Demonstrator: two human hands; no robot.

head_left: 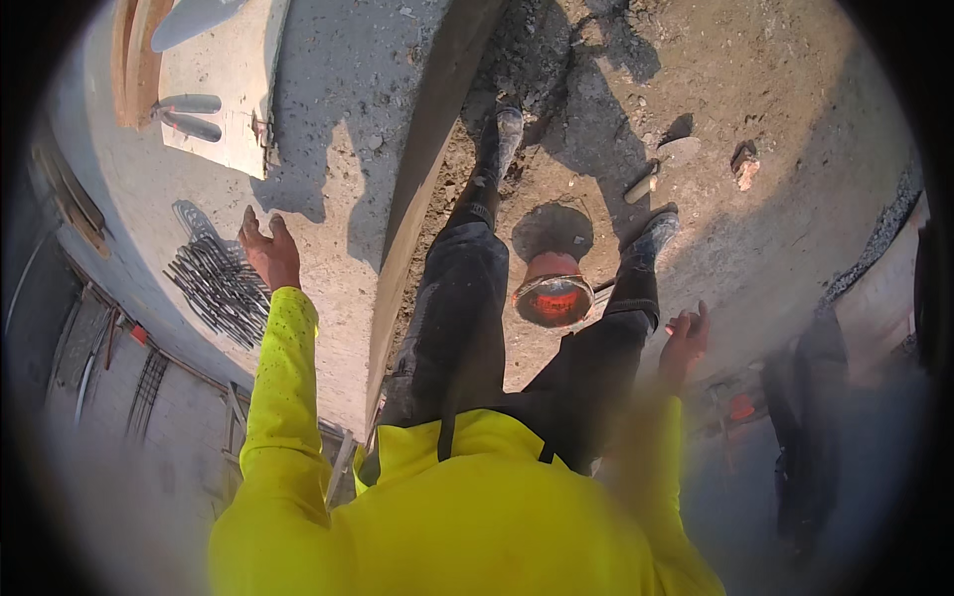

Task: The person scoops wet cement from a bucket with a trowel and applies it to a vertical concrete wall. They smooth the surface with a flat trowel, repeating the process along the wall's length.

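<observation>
My left hand (270,250) reaches out over the concrete slab with its fingers apart and nothing in it. Closest to it is a pile of short dark metal rods (221,290) on the slab. My right hand (685,341) hangs beside my right leg, its fingers loosely curled but apart, holding nothing that I can see. Between my legs, on the dirt, stands a reddish-orange bucket (554,300) with a dirty rim, apart from both hands.
A pale board (214,94) and brown planks (142,65) lie at the upper left. The slab's raised edge (412,189) runs along my left leg. A brick piece (745,167) and a short stick (641,189) lie on the dirt. Dark trousers (807,427), apparently another person's, show at right.
</observation>
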